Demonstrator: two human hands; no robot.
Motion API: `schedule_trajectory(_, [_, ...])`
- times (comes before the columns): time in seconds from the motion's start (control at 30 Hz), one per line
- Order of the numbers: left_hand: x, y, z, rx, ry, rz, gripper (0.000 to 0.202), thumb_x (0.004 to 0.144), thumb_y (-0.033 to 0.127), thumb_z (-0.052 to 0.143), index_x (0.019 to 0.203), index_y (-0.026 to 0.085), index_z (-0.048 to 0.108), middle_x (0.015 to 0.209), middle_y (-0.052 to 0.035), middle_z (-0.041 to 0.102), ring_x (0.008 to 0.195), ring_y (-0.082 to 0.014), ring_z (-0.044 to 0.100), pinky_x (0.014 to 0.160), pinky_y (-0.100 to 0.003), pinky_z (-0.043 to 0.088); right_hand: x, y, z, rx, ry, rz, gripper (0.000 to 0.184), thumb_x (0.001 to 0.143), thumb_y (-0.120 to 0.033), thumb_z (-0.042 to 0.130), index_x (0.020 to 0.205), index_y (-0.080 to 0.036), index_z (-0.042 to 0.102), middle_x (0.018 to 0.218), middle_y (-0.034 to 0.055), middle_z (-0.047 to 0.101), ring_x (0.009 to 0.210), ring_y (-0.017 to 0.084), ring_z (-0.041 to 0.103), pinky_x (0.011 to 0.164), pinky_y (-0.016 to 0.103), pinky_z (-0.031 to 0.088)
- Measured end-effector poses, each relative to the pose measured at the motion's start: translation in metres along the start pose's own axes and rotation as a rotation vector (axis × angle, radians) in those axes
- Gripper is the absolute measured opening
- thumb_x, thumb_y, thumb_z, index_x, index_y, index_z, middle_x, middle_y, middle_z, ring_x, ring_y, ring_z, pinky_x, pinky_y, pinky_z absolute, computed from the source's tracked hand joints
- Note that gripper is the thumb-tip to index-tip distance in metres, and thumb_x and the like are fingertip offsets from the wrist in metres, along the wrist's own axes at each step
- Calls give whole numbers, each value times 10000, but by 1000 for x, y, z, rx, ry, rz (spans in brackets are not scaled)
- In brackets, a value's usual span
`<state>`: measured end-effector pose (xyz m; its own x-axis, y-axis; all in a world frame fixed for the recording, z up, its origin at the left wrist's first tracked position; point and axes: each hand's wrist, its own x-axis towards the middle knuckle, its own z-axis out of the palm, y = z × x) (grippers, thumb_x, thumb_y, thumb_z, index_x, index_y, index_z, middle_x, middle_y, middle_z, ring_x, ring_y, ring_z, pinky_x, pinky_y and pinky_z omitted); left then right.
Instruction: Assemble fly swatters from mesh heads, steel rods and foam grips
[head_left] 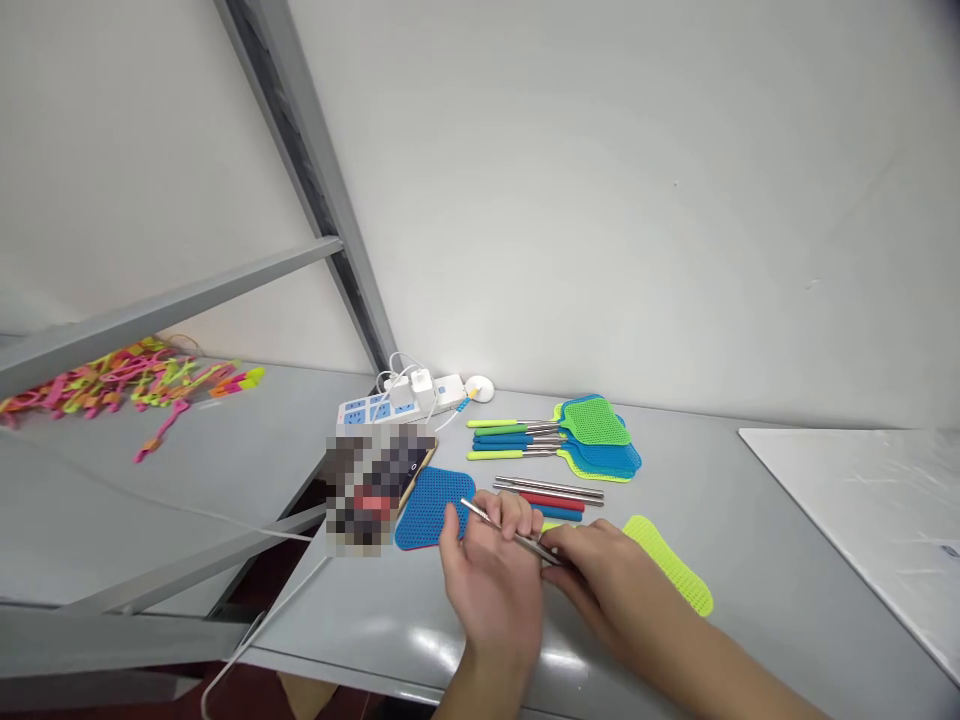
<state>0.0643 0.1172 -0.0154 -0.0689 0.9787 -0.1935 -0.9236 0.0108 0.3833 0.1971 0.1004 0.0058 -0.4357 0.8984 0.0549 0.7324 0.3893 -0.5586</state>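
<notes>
A thin metal rod (532, 547) slants across my two hands above the near part of the table. My left hand (499, 585) is palm up, its fingers curled over the rod. My right hand (611, 575) pinches the rod's lower right end. Behind my hands lie loose metal rods (551, 488), a red handle (559, 502) and a blue handle (564, 514). Left of them is a blue perforated swatter head (439, 505). To the right of my right hand rests a yellow-green swatter head (670, 567). Something yellow-green is partly hidden behind my hands.
Several fly swatters (596, 425) are stacked near the wall. A power strip (360, 410) with white chargers stands beside a partly blurred phone (420, 460). Colourful small items (120, 385) lie beyond the grey metal frame (322, 180). At right is a white board (862, 500).
</notes>
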Motion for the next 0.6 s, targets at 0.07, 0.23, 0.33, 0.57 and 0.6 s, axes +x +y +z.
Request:
schedule_trajectory(0.07, [0,-2,-7,186,-23,25,353,936,507,431,919,194,594,968,-84,626,953,-205,612,801,-353,500,13,19,-7,30,7,6,170,978,-285,456,953,-252,621,898,17,716,803,203,640,697,312,464])
schedule_trajectory(0.23, [-11,-12,-38,784,-9,149,409,919,461,471,1264,242,501,1286,-150,584,1218,-275,536,808,-376,521,54,82,-19,-141,75,58,256,985,-309,428,1069,-248,663,983,45,724,887,214,660,744,321,472])
schedule_trajectory(0.33, [-26,-33,-50,1102,-296,283,224,942,361,434,1054,236,582,1024,-104,655,942,-225,623,759,-367,524,72,101,-12,-194,50,27,262,973,-294,451,1030,-232,699,992,62,709,918,223,646,772,329,464])
schedule_trajectory(0.57, [-37,-82,-66,1627,-941,667,154,776,143,603,913,214,609,935,-18,716,901,-203,613,731,-342,470,73,102,5,-330,53,-40,271,978,-280,467,1010,-229,732,1016,94,647,944,255,572,790,383,405])
schedule_trajectory(0.6, [-37,-82,-68,1732,-972,693,135,783,170,625,910,211,608,963,-25,717,920,-218,612,715,-354,452,71,102,4,-341,56,-49,273,981,-279,465,1012,-233,732,1026,94,639,943,252,565,785,382,400])
